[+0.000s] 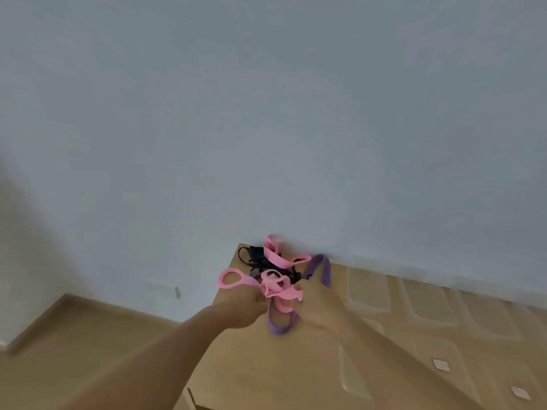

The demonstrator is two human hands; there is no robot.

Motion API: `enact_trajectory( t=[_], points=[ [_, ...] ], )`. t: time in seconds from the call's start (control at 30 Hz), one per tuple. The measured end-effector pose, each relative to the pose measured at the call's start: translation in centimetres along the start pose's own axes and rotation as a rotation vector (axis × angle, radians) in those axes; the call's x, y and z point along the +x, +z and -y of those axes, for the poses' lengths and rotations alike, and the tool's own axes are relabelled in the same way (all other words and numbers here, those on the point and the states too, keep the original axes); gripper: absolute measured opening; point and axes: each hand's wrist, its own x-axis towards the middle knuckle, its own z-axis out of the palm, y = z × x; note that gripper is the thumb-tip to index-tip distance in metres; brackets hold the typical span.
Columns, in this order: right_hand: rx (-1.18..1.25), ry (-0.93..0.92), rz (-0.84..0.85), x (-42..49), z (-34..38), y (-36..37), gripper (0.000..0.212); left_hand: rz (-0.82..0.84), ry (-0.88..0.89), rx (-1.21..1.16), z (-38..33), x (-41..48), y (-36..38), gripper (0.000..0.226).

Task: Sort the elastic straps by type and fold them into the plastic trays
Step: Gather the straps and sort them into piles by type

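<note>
Unfortunately the whole view is blurring, and a pale wall is filling most of it, so small details are hard to read. The tangle of elastic straps is lying at the far corner of the wooden worktop, touching the wall. In it the pink straps are looping over the thin black straps, and the purple straps are showing partly on the right side and partly as a loop hanging low between the two hands. How many straps are there, I cannot tell, because they are crossing and covering each other.

The left hand is reaching in from the lower left with its fingers curling round the pink straps at the near side of the tangle. The right hand is showing its back to the camera. Its thumb is lying against the pink bundle, but its fingertips are hiding in the straps, so I cannot tell if it is gripping anything.

On the right part of the worktop, faint rectangular outlines are lying side by side along the wall. They are possibly clear plastic trays, but the blur is not letting me be sure, and nothing coloured is showing inside them. Two small white diamond-shaped marks are sitting nearer to the camera. The wooden floor is showing at the lower left.
</note>
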Motion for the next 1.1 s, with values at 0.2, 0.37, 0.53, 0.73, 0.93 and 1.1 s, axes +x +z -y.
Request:
enact_trajectory(
  t=[0.2, 0.37, 0.53, 0.73, 0.93, 1.1],
  points=[
    [-0.270, -0.077, 0.016, 5.4, -0.9, 1.9, 0.033, 0.005, -0.079, -0.033, 0.0, 3.8, 0.6, 0.028],
    [-0.322, -0.190, 0.134, 7.8, -2.7, 1.6, 0.019, -0.021, -0.128, -0.091, -0.7, 6.3, 0.6, 0.038],
    [0.120, -0.265, 0.167, 9.5, -2.6, -2.5, 0.024, -0.058, -0.147, -0.139, -1.7, 7.7, -0.7, 0.045],
    [0.373, -0.363, 0.009, 10.0, -0.6, -7.4, 0.013, -0.166, 0.091, -0.172, -2.8, 8.1, -2.9, 0.034],
    [0.748, -0.303, -0.062, 9.1, 1.5, -10.7, 0.018, -0.130, 0.140, -0.556, -3.1, 7.7, -5.6, 0.029],
    [0.860, -0.245, -0.089, 8.8, 2.2, -10.8, 0.017, -0.113, 0.056, -0.807, -2.4, 8.0, -6.3, 0.013]
  ],
)
